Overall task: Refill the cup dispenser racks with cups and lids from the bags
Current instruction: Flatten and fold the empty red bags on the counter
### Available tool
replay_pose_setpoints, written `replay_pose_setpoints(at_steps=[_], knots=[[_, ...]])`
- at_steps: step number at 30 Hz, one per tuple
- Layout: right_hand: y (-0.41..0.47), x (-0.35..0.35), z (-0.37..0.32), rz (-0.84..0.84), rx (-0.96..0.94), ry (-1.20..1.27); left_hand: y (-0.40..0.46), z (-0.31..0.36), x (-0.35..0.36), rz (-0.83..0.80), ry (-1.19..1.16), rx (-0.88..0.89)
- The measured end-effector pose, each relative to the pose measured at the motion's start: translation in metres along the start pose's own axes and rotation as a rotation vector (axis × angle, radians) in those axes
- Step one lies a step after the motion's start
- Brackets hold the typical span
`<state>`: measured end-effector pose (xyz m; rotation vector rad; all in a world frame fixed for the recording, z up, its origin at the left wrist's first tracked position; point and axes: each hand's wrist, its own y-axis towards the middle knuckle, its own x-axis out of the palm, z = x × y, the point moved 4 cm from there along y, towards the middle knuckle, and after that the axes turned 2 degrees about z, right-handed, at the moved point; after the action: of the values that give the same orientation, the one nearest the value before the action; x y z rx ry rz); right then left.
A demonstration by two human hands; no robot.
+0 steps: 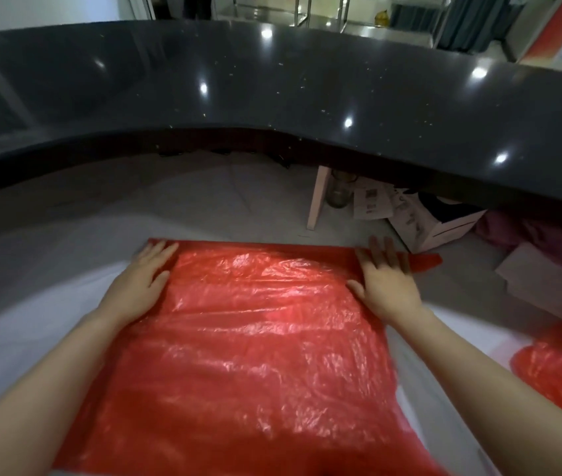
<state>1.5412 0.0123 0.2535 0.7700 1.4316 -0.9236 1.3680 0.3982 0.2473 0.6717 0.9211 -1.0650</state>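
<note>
Hands lie flat on a big red plastic bag (255, 338) that is spread out smooth on a white surface (15, 338). The left hand (142, 280) presses on the far left corner of the bag with its fingers straight. The right hand (386, 283) presses on the far right corner, fingers straight too, and holds nothing. A thin red strip of the bag pokes out to the right, past the right hand. Another red bag (561, 376) lies crumpled at the near right edge, apart from the big one. A long, shiny black counter (272, 91) curves across the far side. Under it, on the right, stand a white box (441, 218), some papers (370, 202) and a glass jar (339, 190) on the grey floor (135, 201). No cups or lids show.
</note>
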Motion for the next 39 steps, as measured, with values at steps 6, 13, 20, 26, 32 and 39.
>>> replay_pose_setpoints(at_steps=[6, 13, 20, 26, 32, 39], knots=[[-0.036, -0.015, -0.094, 0.023, -0.124, 0.407, -0.062, -0.007, -0.014, 0.240, -0.141, -0.190], [-0.059, 0.038, -0.104, -0.066, -0.142, 0.193, -0.094, 0.001, 0.014, 0.139, -0.085, -0.137], [-0.057, 0.042, -0.081, -0.036, -0.141, 0.129, -0.093, 0.001, 0.034, -0.075, 0.275, -0.094], [-0.056, 0.041, -0.061, -0.041, -0.091, 0.120, -0.093, 0.001, 0.036, -0.136, 0.315, -0.113], [-0.056, 0.040, -0.054, -0.054, -0.208, 0.081, -0.094, 0.005, 0.034, -0.163, 0.328, -0.141], [-0.059, 0.037, -0.028, -0.064, -0.215, 0.060, -0.116, 0.010, 0.029, -0.160, 0.318, -0.210]])
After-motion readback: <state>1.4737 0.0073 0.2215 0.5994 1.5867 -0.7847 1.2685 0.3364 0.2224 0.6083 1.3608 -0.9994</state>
